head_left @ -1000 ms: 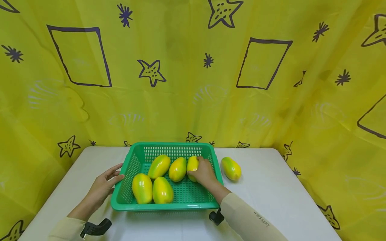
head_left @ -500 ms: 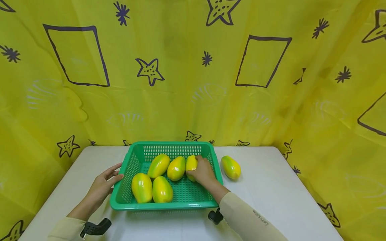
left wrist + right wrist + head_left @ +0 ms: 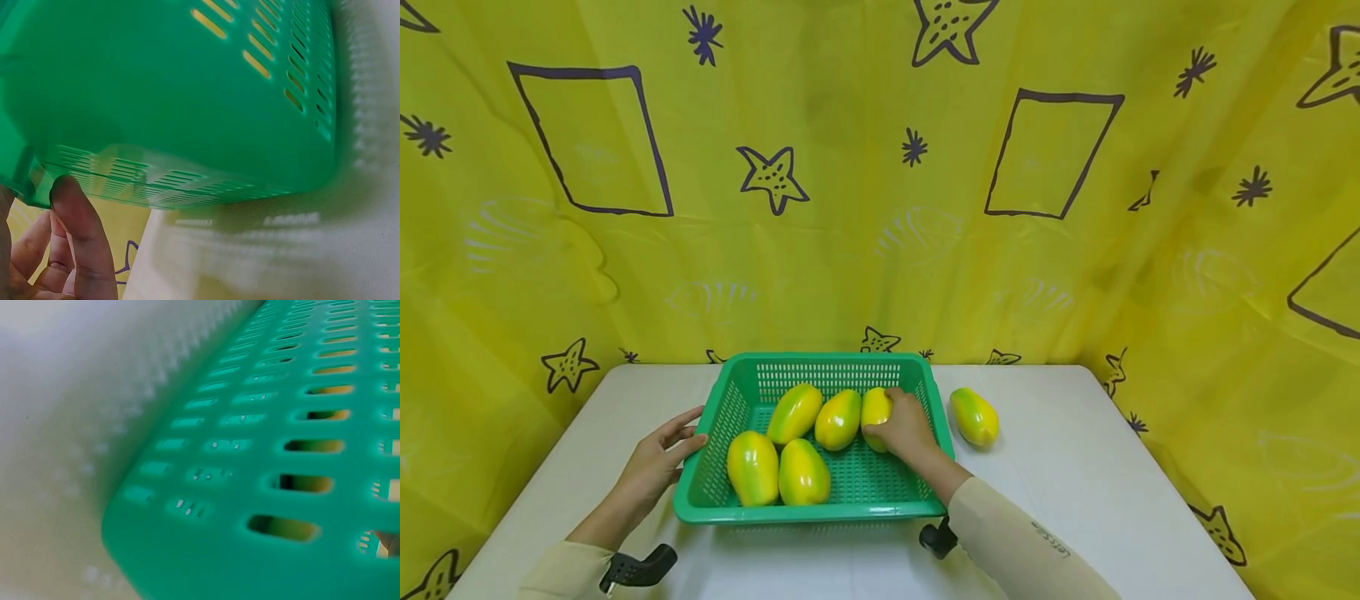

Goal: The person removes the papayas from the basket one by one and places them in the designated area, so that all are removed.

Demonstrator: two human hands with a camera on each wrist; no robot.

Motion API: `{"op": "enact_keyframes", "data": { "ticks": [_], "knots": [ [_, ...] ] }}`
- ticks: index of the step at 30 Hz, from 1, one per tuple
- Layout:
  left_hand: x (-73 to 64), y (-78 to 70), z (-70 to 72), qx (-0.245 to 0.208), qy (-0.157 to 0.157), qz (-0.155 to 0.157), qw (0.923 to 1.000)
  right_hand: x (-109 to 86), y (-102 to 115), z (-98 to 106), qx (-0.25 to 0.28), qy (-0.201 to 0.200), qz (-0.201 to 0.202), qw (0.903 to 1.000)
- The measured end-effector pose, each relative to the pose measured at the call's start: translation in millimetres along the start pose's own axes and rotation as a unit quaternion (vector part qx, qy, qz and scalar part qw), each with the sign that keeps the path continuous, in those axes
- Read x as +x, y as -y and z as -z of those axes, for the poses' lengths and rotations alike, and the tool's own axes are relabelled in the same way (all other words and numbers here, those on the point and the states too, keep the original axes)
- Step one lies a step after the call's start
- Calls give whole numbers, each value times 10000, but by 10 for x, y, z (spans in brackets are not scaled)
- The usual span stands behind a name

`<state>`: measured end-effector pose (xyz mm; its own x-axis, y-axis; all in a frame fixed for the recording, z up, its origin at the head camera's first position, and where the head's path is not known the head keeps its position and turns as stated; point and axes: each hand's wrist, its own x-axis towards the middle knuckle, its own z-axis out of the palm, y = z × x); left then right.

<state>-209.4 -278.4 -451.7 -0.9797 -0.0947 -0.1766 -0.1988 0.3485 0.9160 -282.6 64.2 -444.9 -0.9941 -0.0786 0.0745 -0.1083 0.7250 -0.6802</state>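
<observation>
A green plastic basket with slotted sides stands on the white table, several glossy yellow-green mangoes in it. My right hand reaches over its front right corner and grips the rightmost mango inside, thumb at the near side and fingers over the far side. At the basket's left rim, my left hand holds the edge between thumb and fingers. The left wrist view shows that thumb right at the rim. From the right wrist, the basket wall hides nearly all of the right hand.
One more mango lies on the table just right of the basket. Among the fruit inside are a mango beside the held one and another at the left. A yellow patterned curtain hangs behind the table.
</observation>
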Motion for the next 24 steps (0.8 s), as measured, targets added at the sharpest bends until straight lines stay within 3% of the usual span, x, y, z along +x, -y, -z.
{"op": "enact_keyframes", "data": {
  "ticks": [24],
  "knots": [
    [-16, -4, -6, 19, -25, -22, 10000, -4, 80, 183, 431, 328, -549, 9970]
  ]
}}
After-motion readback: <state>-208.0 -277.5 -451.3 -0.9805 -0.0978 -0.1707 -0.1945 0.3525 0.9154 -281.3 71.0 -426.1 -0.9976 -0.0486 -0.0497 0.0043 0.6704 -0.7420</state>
